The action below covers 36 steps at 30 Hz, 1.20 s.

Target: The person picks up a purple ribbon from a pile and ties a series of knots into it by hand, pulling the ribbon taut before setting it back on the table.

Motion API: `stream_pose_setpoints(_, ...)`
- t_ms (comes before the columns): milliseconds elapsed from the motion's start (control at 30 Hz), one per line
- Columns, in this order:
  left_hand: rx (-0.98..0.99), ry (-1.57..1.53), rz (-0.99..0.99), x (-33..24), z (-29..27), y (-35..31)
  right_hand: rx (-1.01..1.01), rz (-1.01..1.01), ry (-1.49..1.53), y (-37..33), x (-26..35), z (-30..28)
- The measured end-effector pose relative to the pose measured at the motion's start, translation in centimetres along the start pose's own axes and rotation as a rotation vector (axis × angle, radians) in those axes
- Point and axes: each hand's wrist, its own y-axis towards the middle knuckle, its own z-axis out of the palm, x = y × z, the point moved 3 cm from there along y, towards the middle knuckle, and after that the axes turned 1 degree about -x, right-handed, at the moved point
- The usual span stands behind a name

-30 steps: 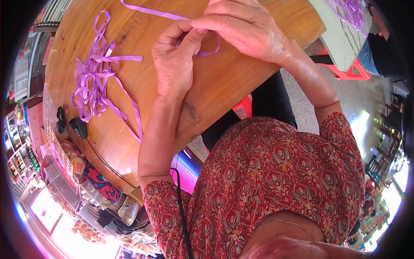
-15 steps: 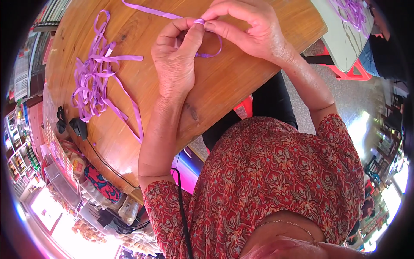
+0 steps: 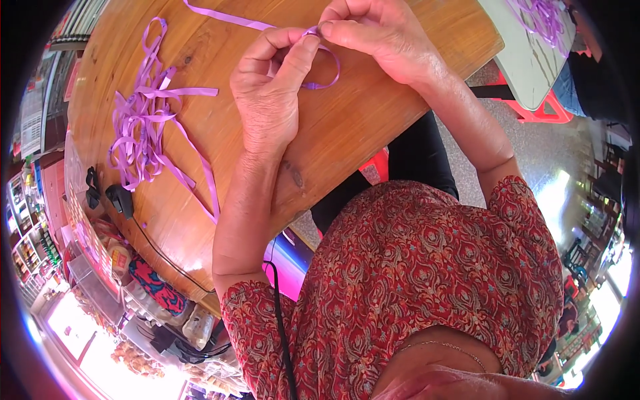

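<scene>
A narrow purple ribbon (image 3: pixel 230 17) runs across the far part of the wooden table (image 3: pixel 347 133) into my hands. My left hand (image 3: pixel 270 90) pinches it between thumb and forefinger. Close against that pinch, the thumb and forefinger of my right hand (image 3: pixel 380 40) are pressed together on the same ribbon. A loop of it hangs below the fingers, with a small purple piece on the loop beside my left hand. The exact spot where the fingertips meet is partly hidden. To the left lies a tangled pile of purple ribbons (image 3: pixel 143 127).
A black cable (image 3: pixel 160 250) with a black plug-like end (image 3: pixel 119 200) lies along the table's left edge. Packaged goods (image 3: pixel 157 287) crowd beside that edge. At the far right, a pale table (image 3: pixel 527 73) bears more purple ribbon, next to a red stool (image 3: pixel 550 110) and another person.
My right hand has shifted slightly, its thumb and forefinger now closer together at the ribbon. The left hand keeps its pinch. The whole view has moved a little.
</scene>
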Motion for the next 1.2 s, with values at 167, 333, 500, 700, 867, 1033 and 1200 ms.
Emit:
stream_pose_setpoints(167,0.066,-0.193,-0.048,0.2,-0.2,0.3,0.002,0.093,0.202,0.1,-1.1,0.5)
stream_pose_setpoints(333,0.179,-0.431,-0.065,0.1,-0.1,0.3,0.069,0.186,0.347,-0.1,-0.1,1.1)
stream_pose_setpoints(500,0.213,-0.466,-0.046,-0.2,0.0,0.3,0.227,0.083,0.741,1.2,-3.1,2.0)
stream_pose_setpoints(700,0.207,-0.467,-0.042,0.0,-0.3,0.3,0.107,0.041,0.472,0.0,-0.8,2.1)
stream_pose_setpoints(867,0.150,-0.449,-0.055,-0.1,-0.2,0.4,-0.002,-0.065,0.276,-0.9,1.7,1.9)
stream_pose_setpoints(1033,0.074,-0.409,-0.082,-0.3,0.2,0.3,-0.286,-1.005,-0.484,-0.7,1.9,1.5)
stream_pose_setpoints(1200,0.063,-0.410,-0.095,-0.3,0.1,0.3,-0.291,-1.114,-0.495,-0.5,1.2,1.2)
